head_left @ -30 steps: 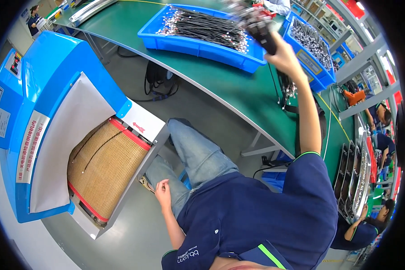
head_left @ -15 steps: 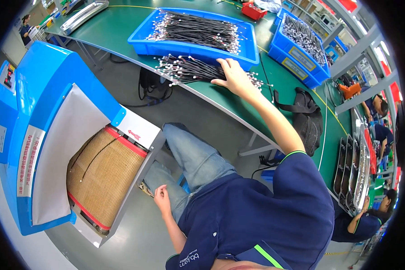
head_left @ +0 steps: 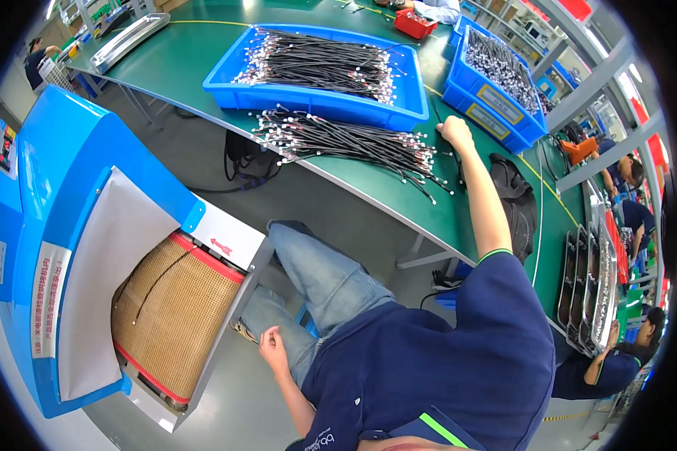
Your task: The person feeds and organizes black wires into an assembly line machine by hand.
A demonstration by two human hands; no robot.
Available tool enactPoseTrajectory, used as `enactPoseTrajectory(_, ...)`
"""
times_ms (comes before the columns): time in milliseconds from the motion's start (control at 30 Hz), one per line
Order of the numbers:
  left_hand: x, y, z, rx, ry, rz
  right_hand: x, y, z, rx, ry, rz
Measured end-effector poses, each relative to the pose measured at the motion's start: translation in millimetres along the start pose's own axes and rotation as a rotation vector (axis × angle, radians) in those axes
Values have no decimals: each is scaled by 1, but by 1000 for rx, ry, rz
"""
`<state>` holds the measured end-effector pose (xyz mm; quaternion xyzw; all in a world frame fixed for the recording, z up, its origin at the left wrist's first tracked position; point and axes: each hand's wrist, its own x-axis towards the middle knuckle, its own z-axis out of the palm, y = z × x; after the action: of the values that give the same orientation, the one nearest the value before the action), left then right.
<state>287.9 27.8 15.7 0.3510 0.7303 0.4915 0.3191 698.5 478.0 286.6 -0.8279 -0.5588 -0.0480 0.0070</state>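
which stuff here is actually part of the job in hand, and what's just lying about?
Likely in the job:
- black cable bundle, beside the right hand
- blue tray of similar cables
- conveyor belt, with thin black cables on it

Apparently just lying about:
- black bag
- red bin
- long metal tray

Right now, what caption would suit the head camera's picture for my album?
White-tipped black cables lie piled beside a blue plastic bin, the right hand near one end.
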Motion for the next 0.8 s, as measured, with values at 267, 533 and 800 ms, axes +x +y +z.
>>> enactPoseTrajectory(267, 30, 37, 57, 48, 25, -33, 154, -64, -45, 478, 340, -271)
enactPoseTrajectory(533, 67, 66, 71, 85, 20, -92, 236, -179, -44, 456, -27, -71)
enactPoseTrajectory(800, 76, 35, 39, 14, 34, -119, 185, -206, -67, 799, 324, -465)
